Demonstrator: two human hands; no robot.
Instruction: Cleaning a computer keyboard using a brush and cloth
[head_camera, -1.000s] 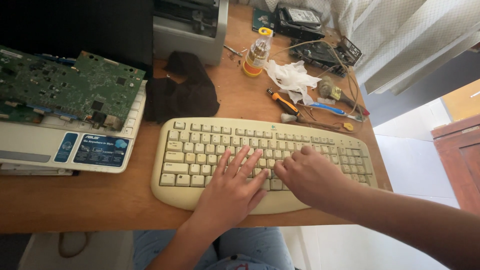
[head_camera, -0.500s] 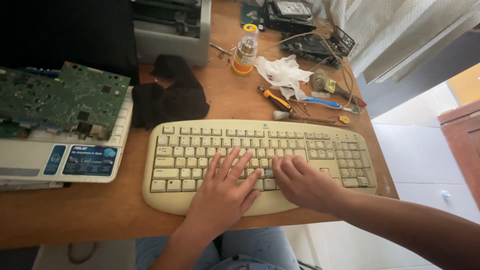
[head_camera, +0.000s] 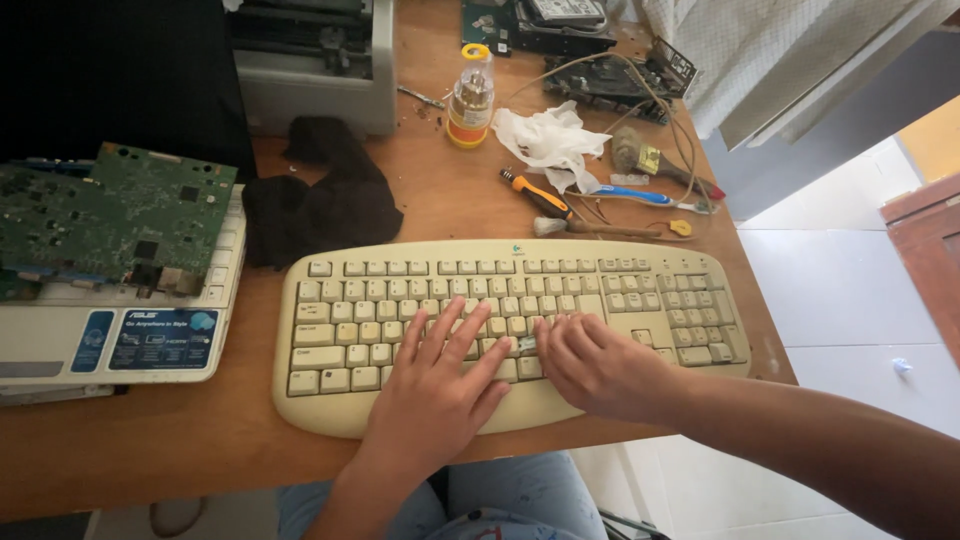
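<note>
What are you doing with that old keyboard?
A person has both hands on a cream keyboard lying on a wooden desk. The left hand lies flat with fingers spread over the keys; the right hand curls over keys beside it. A green circuit board, black cloth and screwdriver lie nearby.

Keyboard (head_camera: 510, 330) lies centre frame on wooden desk (head_camera: 150, 440), near front edge. Left hand (head_camera: 435, 385) rests flat on keys at lower middle; right hand (head_camera: 595, 365) just beside it, to right, fingers on keys. Circuit board (head_camera: 110, 220) sits on laptop (head_camera: 120, 335) at left. Cloth (head_camera: 315, 205) behind keyboard, upper left. Bottle (head_camera: 470, 95) at top centre; crumpled tissue (head_camera: 550, 140) right of it. Screwdriver (head_camera: 535, 192) between tissue and keyboard.
</note>
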